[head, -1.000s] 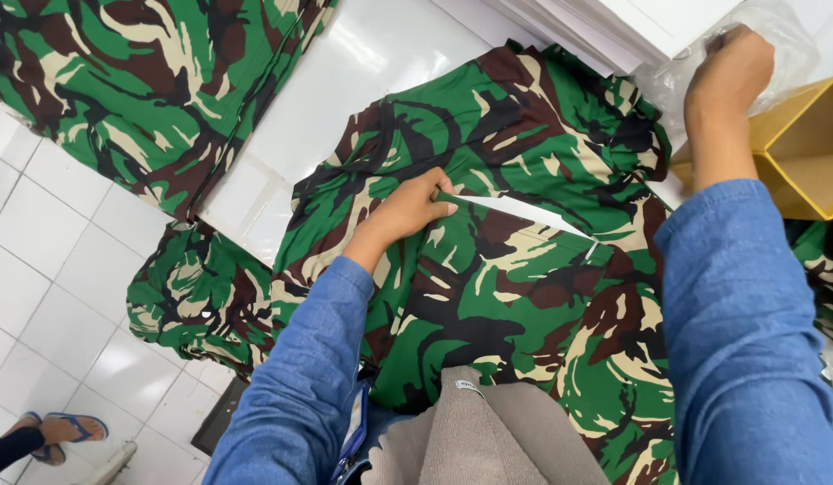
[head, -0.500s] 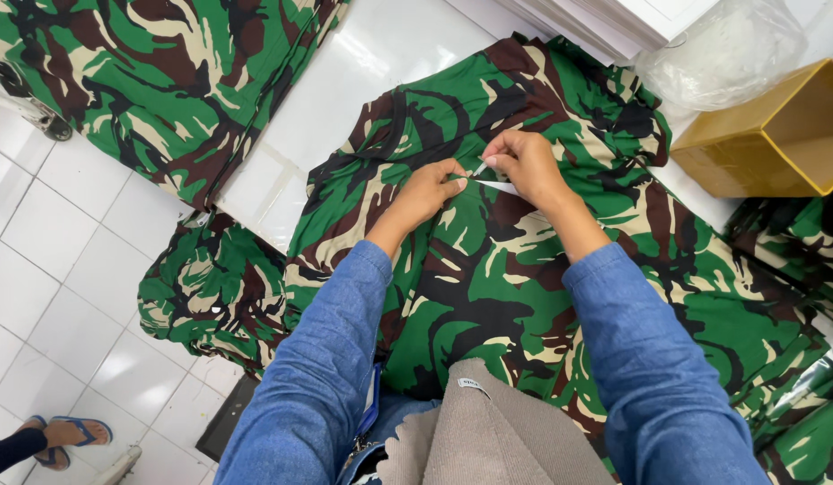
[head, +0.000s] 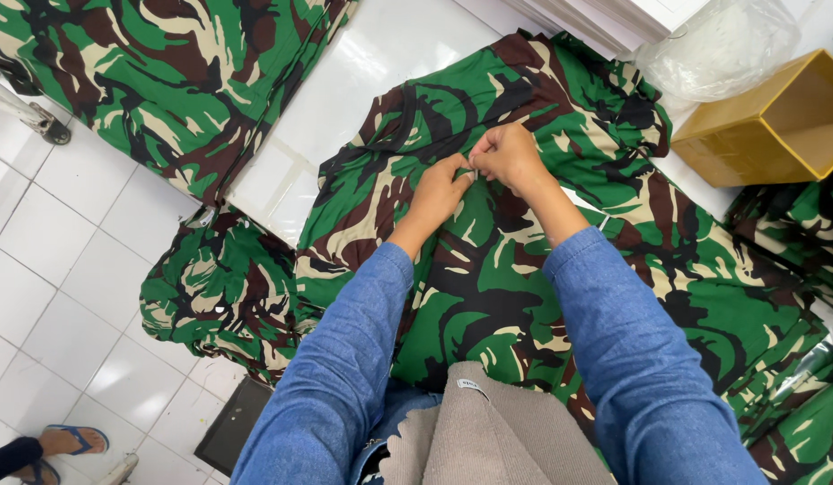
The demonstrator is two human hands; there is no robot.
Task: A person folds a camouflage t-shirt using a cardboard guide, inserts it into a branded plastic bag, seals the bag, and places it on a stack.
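The camouflage garment (head: 524,269) spread on the table is patterned in bright green, dark brown, black and beige patches. A second camouflage cloth (head: 156,81) at the upper left carries the same green, brown, black and beige pattern, as does the bundle (head: 219,287) hanging over the table's edge. The table (head: 380,72) is glossy white. Both sleeves (head: 344,359) are plain mid-blue denim. A plain grey-beige knitted cloth (head: 488,431) lies in the lap. The open box (head: 766,126) at the right is mustard yellow, and the plastic bag (head: 722,45) beside it is clear and whitish. The floor tiles (head: 66,269) are white. A sandal (head: 75,440) at the lower left has blue straps.
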